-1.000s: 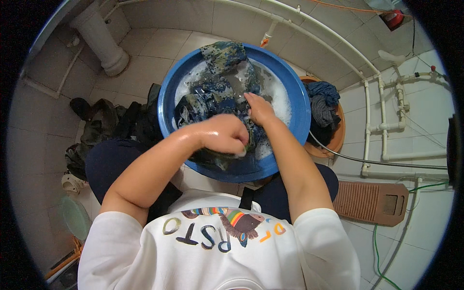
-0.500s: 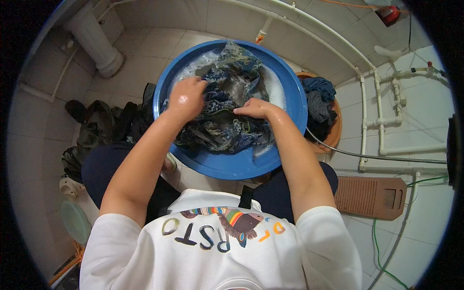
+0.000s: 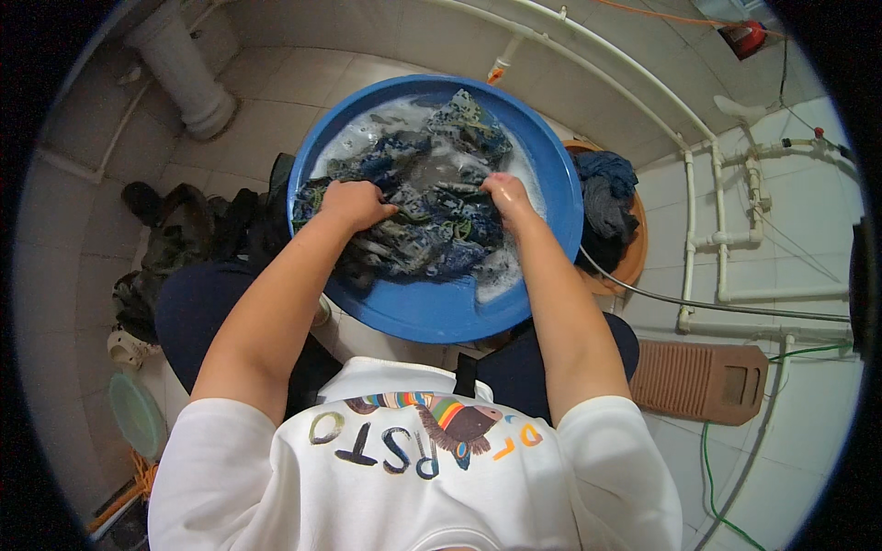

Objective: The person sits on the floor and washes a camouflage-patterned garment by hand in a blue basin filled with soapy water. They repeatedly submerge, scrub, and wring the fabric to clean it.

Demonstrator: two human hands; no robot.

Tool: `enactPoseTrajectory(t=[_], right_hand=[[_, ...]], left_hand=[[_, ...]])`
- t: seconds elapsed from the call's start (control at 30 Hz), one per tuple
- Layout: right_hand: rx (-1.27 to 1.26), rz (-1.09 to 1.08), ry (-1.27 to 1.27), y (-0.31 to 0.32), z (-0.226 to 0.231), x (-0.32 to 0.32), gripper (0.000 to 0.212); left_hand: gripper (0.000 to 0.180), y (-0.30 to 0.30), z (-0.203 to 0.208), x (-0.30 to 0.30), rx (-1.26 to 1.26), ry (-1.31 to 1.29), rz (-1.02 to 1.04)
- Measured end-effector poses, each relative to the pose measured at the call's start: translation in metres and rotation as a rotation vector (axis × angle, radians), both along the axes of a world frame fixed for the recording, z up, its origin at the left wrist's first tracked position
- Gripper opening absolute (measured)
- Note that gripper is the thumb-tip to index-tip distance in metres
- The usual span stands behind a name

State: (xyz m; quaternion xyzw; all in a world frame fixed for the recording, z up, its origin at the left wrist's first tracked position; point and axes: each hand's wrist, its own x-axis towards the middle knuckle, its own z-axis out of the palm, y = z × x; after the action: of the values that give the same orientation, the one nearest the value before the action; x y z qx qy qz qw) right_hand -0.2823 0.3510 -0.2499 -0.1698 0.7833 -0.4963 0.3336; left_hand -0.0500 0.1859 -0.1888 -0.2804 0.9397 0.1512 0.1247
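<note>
Wet camouflage clothing (image 3: 418, 241) in blue, green and grey lies bunched in soapy water inside a round blue basin (image 3: 432, 323). My left hand (image 3: 356, 204) is closed on the cloth at the left of the bundle, its fingertips partly lost in the folds. On the right side, my right hand (image 3: 508, 196) pinches an edge of the same fabric between thumb and fingers. White suds lie along the basin's far left and right sides.
Behind the basin's right side, an orange-brown tub (image 3: 634, 262) holds dark clothes (image 3: 606, 207). A brown washboard (image 3: 703, 381) lies at right near a green hose. Dark garments (image 3: 188, 239) are heaped on the left floor. White pipes (image 3: 691, 230) run along the wall.
My right hand has moved right and slightly away from me, while my left hand has come a little nearer to me. The hands are farther apart and the cloth's folds have shifted.
</note>
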Motion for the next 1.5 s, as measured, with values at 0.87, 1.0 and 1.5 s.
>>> enactPoseTrajectory(t=[0.87,1.0,1.5], right_hand=[[0.416,0.282,0.949,0.003,0.036,0.005,0.063],[0.592,0.438,0.780,-0.003,0.023,0.006,0.072],[-0.327,0.161,0.292,-0.008,0.088,0.017,0.024]], left_hand=[[0.031,0.019,0.085,-0.016,0.815,0.799,0.220],[0.026,-0.027,0.074,-0.005,0.745,1.011,0.528],[0.053,0.027,0.045,-0.039,0.185,0.800,-0.142]])
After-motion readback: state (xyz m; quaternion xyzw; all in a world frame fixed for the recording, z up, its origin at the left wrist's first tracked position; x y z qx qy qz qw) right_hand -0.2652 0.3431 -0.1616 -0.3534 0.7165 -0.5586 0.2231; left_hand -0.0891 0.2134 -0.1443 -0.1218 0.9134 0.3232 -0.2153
